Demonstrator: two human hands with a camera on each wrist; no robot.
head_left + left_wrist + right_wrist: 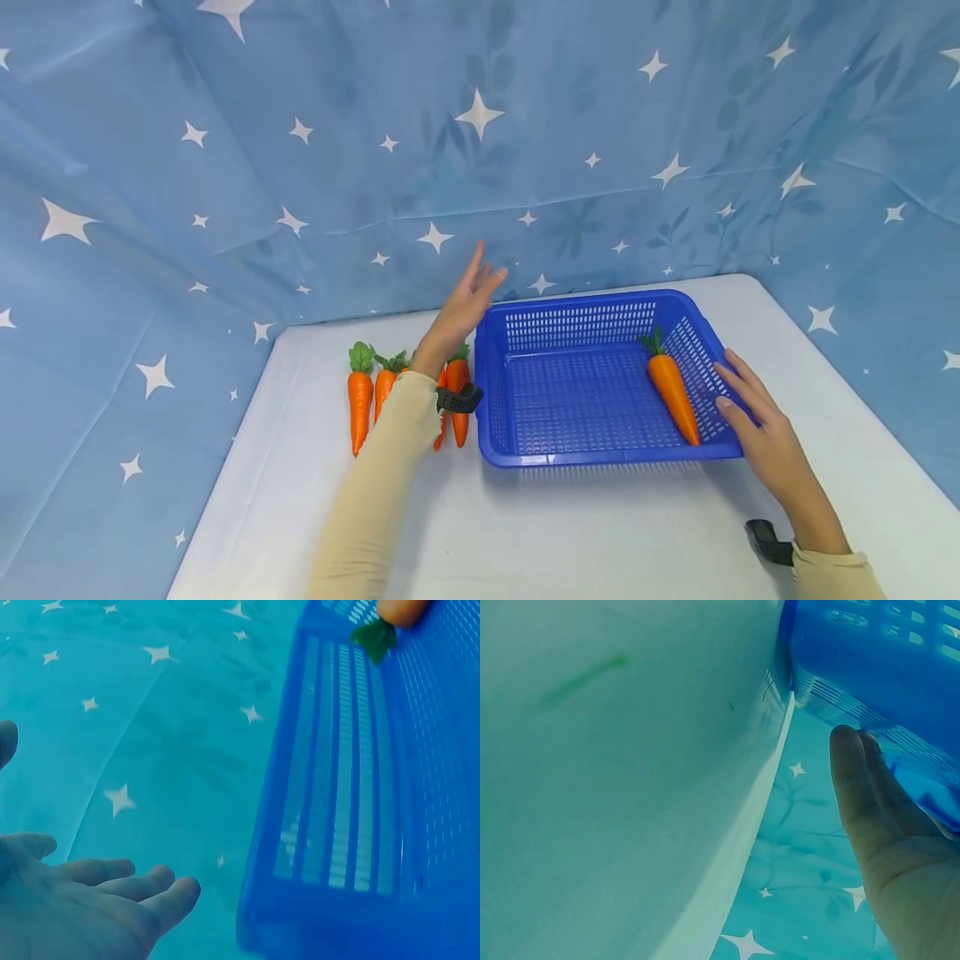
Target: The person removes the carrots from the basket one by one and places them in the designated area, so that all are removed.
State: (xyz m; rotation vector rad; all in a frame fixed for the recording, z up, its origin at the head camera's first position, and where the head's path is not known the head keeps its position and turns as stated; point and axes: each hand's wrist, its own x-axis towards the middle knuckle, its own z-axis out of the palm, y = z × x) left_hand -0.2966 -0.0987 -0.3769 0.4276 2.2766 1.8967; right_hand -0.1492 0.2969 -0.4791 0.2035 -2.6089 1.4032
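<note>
A blue plastic basket (585, 460) stands on the white table, with one orange carrot (673, 397) with a green top lying along its right side. My left hand (463, 312) is raised beside the basket's back left corner, fingers extended and holding nothing; the left wrist view shows its spread fingers (131, 889) apart from the basket. At the right rim is my right hand (768, 429), its fingers fairly straight. In the right wrist view these fingers (855, 776) lie close against the basket's outer side; whether they press on it is unclear.
Several more carrots (360, 410) lie in a row left of the basket, partly hidden by my left forearm. The white table (525, 533) extends in front. Behind and at both sides hangs a blue cloth (337, 183) with white stars.
</note>
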